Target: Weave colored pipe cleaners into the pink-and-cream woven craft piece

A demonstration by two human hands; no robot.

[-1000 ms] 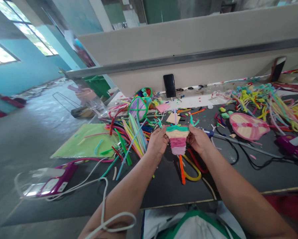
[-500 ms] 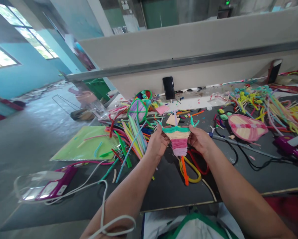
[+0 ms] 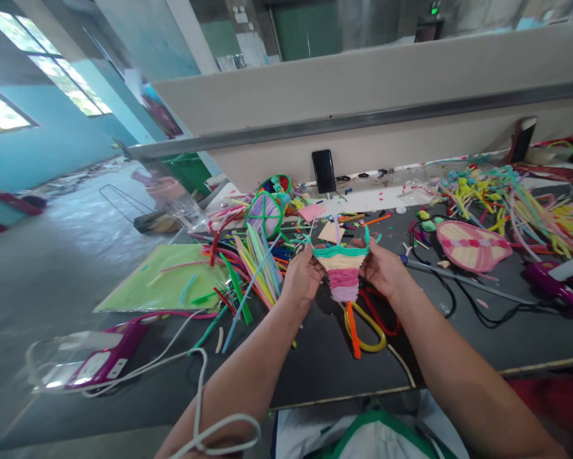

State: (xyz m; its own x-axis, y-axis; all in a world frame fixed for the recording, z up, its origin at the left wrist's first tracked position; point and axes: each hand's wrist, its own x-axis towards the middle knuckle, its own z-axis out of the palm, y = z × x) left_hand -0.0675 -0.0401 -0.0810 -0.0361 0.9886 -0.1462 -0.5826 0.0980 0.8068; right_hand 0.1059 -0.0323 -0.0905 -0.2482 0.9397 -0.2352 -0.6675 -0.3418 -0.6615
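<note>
Between my two hands is a striped pipe-cleaner piece (image 3: 344,274), wide at the top and narrower below, with bands of teal, cream, magenta and lilac. My left hand (image 3: 304,274) pinches its upper left corner, and my right hand (image 3: 382,268) grips the upper right corner. Teal ends stick out past both sets of fingers. An orange pipe cleaner (image 3: 354,331) runs down from under the lilac band. Beneath it on the dark table (image 3: 315,376) lie scissors with yellow and red handle loops (image 3: 369,328).
To the left are bundled pipe cleaners (image 3: 257,261), a green sheet in plastic (image 3: 171,280) and a purple glue gun or similar device (image 3: 109,357) with a white cord. A phone (image 3: 324,171) leans on the partition. At right sit a pink-cream oval piece (image 3: 473,245) and tangled pipe cleaners (image 3: 529,204).
Almost nothing differs. Both hands keep hold of the striped piece, which has shifted and tilted very slightly; the camera view has moved a little.
</note>
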